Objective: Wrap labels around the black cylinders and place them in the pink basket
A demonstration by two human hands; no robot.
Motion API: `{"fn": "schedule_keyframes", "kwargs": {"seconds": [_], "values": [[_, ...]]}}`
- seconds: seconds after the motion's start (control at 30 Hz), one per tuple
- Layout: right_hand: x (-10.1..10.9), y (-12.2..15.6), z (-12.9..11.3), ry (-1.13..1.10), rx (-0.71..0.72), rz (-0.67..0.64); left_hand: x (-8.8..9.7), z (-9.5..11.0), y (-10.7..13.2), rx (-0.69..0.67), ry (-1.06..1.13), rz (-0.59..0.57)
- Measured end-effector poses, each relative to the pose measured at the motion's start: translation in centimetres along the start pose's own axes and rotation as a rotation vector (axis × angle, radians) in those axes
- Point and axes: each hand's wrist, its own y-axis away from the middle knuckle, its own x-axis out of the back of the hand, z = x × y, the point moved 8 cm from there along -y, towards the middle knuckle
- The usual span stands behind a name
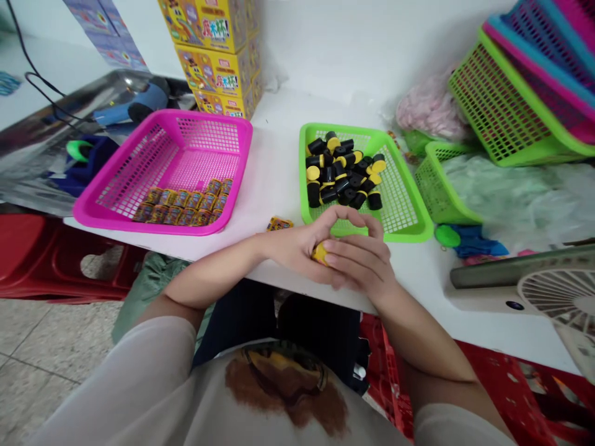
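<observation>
both hands are together over the front edge of the tabletop, just in front of the green basket. left hand is cupped round a small yellow piece, right hand comes over it from the other side. fingers of both are bent and grasping that piece between them; the right fingers lie across it and hide most of it, so can't tell its full shape or whether a black part is attached. the upper fingers arch above it into a rough loop.

green basket: loose heap of black cups with yellow caps, mixed directions, mostly toward the left and middle, bare mesh on the right side.

pink basket, off to the left: small printed cups packed in neat rows along the near side, rest of its floor shows mesh.

one small printed item sits on the tabletop between the two baskets, just beyond the left wrist; too small to say if it's flat.

around that: stack of yellow printed boxes behind the pink basket, blue tape dispenser with a green roll left of it. right side: tilted stack of coloured baskets, clear plastic bags below, and a fan near the front edge.
</observation>
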Motion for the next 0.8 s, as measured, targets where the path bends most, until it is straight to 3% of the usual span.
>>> {"fn": "schedule_keyframes", "kwargs": {"seconds": [0.1, 0.17, 0.27, 0.37, 0.47, 0.53, 0.67, 0.8], "values": [[0.5, -0.5, 0.5, 0.086, 0.171, 0.243, 1.6, 0.9, 0.2, -0.013, -0.218, 0.231], [0.5, -1.2, 1.7, 0.167, 0.109, 0.239, 2.4, 1.7, 1.4, 0.041, -0.337, 0.406], [0.9, -1.9, 4.7, 0.302, -0.157, 0.094, 2.9, 3.0, 4.4, 0.214, -0.415, 0.518], [1.9, -0.8, 9.9, 0.341, -0.630, -0.051, 5.0, 5.9, 8.2, 0.298, -0.616, 0.597], [1.4, 1.4, 14.7, 0.336, -1.016, -0.261, 9.7, 8.4, 11.7, 0.420, -0.818, 0.657], [-0.2, 2.5, 16.5, 0.265, -1.141, -0.502, 13.7, 9.2, 13.5, 0.553, -0.942, 0.692], [-3.2, 3.1, 17.0, 0.115, -1.147, -0.891, 21.7, 8.7, 16.6, 0.923, -1.102, 0.792], [-3.6, 3.2, 17.0, 0.140, -1.148, -0.967, 25.9, 6.3, 17.5, 1.103, -1.147, 0.749]]}}
